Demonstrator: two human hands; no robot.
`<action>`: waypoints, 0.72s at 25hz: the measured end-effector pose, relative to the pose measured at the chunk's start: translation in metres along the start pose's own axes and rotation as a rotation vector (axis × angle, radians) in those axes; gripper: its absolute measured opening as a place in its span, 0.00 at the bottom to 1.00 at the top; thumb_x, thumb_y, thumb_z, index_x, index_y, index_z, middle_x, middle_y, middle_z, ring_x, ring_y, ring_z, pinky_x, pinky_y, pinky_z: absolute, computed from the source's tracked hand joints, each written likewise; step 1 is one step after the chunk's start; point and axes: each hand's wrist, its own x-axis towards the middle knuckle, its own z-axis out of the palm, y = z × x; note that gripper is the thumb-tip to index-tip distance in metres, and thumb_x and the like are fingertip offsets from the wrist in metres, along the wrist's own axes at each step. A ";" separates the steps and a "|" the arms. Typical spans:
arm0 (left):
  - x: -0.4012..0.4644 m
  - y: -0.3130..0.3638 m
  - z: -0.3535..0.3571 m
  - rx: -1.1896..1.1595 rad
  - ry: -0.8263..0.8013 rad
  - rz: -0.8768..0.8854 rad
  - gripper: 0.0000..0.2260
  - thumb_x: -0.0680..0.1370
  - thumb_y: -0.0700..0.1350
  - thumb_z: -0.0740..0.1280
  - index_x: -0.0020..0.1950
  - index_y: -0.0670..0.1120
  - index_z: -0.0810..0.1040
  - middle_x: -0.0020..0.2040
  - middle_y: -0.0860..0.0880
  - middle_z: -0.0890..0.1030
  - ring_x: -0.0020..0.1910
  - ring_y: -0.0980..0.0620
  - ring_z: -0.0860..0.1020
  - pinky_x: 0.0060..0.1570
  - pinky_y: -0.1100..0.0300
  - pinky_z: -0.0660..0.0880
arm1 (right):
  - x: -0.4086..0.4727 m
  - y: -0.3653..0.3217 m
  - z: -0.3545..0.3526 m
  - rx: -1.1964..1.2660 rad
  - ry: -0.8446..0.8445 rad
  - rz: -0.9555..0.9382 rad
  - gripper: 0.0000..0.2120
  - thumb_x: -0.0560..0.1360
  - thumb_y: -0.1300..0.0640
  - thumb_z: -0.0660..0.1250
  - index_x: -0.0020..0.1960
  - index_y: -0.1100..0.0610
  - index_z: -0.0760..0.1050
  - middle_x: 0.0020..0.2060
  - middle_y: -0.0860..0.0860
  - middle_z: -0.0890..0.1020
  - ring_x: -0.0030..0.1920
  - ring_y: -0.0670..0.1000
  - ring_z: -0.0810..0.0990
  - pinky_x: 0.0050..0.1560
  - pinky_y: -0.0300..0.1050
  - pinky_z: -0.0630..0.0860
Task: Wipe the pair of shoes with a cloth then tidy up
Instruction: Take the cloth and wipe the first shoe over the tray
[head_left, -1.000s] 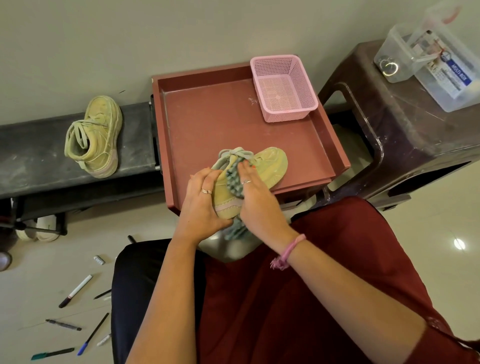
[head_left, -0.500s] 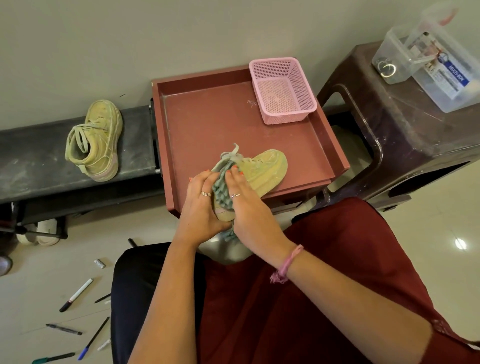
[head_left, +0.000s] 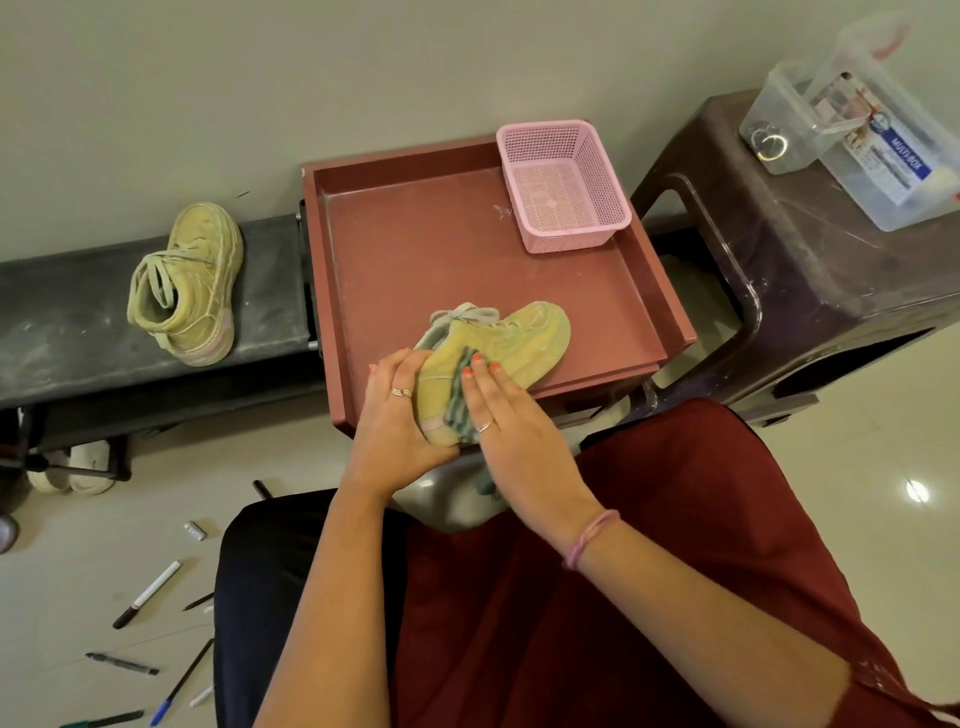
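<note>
My left hand (head_left: 395, 415) curls around the heel end of the yellow-green suede high-top shoe (head_left: 493, 358), fingers wrapped over its collar and holding it steady. My right hand (head_left: 511, 421) lies nearly flat, fingers straight, pressing the green-and-grey checked cloth (head_left: 460, 402) against the side of that shoe; a strip of the cloth shows between my two hands and a loose end hangs below my right wrist. The shoe lies tilted on its side at the near edge of the reddish-brown square tray (head_left: 415, 249), its toe pointing to the right and its pale laces (head_left: 462, 314) spilling on the far side.

In the far right corner of the tray sits the pink perforated plastic basket (head_left: 563, 187), well apart from the shoe. The second yellow-green high-top shoe (head_left: 189, 283) stands upright on the dark grey worktop (head_left: 62, 322) to the left of the tray, its toe pointing away from me.

To the right stands a dark brown plastic stool (head_left: 810, 270) with a clear plastic lidded box (head_left: 852, 140) on top. On the pale tiled floor (head_left: 67, 571) at my lower left lie several scattered pens and markers (head_left: 148, 592). My lap below is covered in dark red fabric (head_left: 623, 597).
</note>
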 end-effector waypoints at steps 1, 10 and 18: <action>0.000 0.000 0.001 0.009 -0.002 -0.007 0.45 0.57 0.52 0.78 0.71 0.46 0.65 0.66 0.49 0.65 0.66 0.50 0.65 0.66 0.51 0.68 | 0.007 0.016 -0.001 -0.027 -0.004 0.055 0.34 0.75 0.61 0.61 0.76 0.65 0.48 0.76 0.60 0.53 0.76 0.58 0.54 0.73 0.53 0.60; 0.004 0.001 0.002 -0.018 0.017 -0.019 0.45 0.56 0.45 0.79 0.70 0.47 0.65 0.64 0.53 0.65 0.64 0.51 0.66 0.64 0.54 0.69 | 0.003 0.001 0.012 0.285 0.109 0.150 0.29 0.76 0.69 0.48 0.76 0.63 0.45 0.76 0.55 0.44 0.76 0.53 0.41 0.76 0.48 0.43; 0.005 0.002 0.001 -0.057 0.025 -0.048 0.43 0.54 0.47 0.76 0.69 0.49 0.66 0.62 0.55 0.64 0.64 0.53 0.65 0.64 0.55 0.68 | 0.046 0.055 -0.002 0.300 0.125 0.422 0.37 0.73 0.76 0.53 0.77 0.63 0.43 0.77 0.57 0.47 0.77 0.54 0.44 0.76 0.46 0.46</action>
